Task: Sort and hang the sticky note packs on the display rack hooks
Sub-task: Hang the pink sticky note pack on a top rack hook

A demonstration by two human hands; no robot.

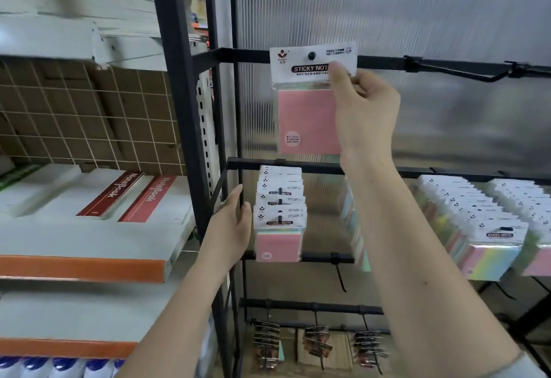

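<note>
A pink sticky note pack (307, 118) with a white header card hangs on the tip of a hook (311, 55) on the rack's top black bar. My right hand (362, 109) pinches the header card's right lower corner. Below it, several pink sticky note packs (278, 219) hang stacked on a hook of the second bar. My left hand (231, 225) is raised just left of that stack with straight fingers, by the rack's black upright, holding nothing. Whether it touches the stack or the upright is unclear.
More pastel pack rows (477, 228) hang at the right on the second bar. An empty long hook (465, 70) sticks out at the top right. Dark packs (319, 345) hang on the lowest bar. A shelf with red notebooks (131, 196) stands at the left.
</note>
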